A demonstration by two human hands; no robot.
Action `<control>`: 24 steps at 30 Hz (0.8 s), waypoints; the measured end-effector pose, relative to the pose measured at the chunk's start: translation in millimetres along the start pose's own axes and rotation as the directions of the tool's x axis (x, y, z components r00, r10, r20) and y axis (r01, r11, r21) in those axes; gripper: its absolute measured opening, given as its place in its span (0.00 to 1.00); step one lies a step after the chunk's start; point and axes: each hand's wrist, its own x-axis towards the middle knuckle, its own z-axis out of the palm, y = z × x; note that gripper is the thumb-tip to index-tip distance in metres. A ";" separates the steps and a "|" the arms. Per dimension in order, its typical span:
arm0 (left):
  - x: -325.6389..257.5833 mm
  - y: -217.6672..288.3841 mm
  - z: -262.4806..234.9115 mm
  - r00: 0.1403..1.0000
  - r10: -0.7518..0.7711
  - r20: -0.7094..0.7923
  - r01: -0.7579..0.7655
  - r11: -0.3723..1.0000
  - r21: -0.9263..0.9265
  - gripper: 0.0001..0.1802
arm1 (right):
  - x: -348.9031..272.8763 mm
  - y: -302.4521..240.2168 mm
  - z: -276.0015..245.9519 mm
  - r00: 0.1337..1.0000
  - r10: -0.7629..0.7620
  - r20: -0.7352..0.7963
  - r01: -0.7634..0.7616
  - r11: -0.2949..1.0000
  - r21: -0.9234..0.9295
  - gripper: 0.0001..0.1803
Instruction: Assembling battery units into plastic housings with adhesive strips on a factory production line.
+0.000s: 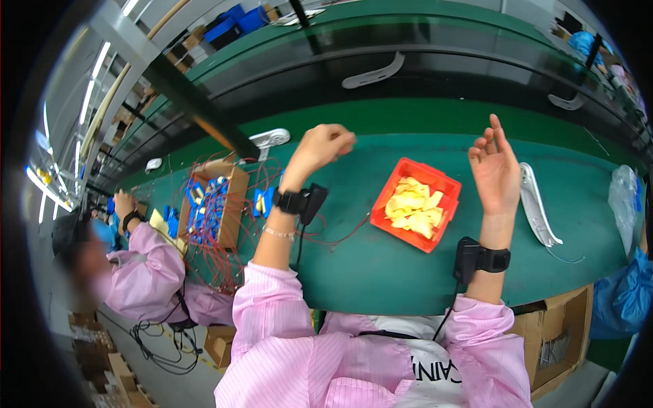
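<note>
The head view shows, nearest the lower edge, two forearms in pink striped fabric sleeves, each with a black wrist strap carrying a small black box and a thin cable. Both hands are raised above the green felt-like desk (381,272). The left hand (321,148) has its fingers curled loosely inward into a half-clenched fist; whether they pinch anything small I cannot tell. The right hand (495,170) is released, palm turned inward, fingers spread upward and holding nothing.

Between the two hands, lying on the desk, is the shallow orange plastic tray (445,185), rectangular and turned at an angle, filled with thin, glossy yellow flakes (411,205) that look light and loosely heaped. With both hands in the air just beside it, a careless drop of a wrist could, I judge, clip the tray's rim and scatter the flakes over the desk. The dangling wrist cables could also snag the thin red wires (340,238) trailing across the desk toward the tray.

Just right of the right hand lies a long curved white plastic part (537,211), smooth and blade-shaped. To the left stands an open brown cardboard box (235,204) holding blue block-shaped pieces tangled in red wires; a tug could drag those out.

Further left, a co-worker in a pink coat reaches toward that box. Beyond, similar white plastic parts rest on a dark conveyor lane.
</note>
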 end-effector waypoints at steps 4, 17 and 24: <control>-66.2 -75.7 -28.9 0.920 -0.176 -0.350 0.370 0.687 0.626 0.21 | -1.6 8.6 10.6 0.996 0.058 -0.063 -0.067 0.987 -0.149 0.21; -103.5 80.7 8.4 0.790 0.201 -0.580 -0.242 0.970 0.006 0.14 | -24.4 40.3 78.5 0.962 0.256 0.093 -0.129 0.728 -0.674 0.19; -95.1 121.7 63.9 0.651 0.518 -0.555 -0.502 0.842 0.197 0.13 | -35.3 54.5 85.2 0.988 0.133 0.082 -0.099 0.936 -0.337 0.15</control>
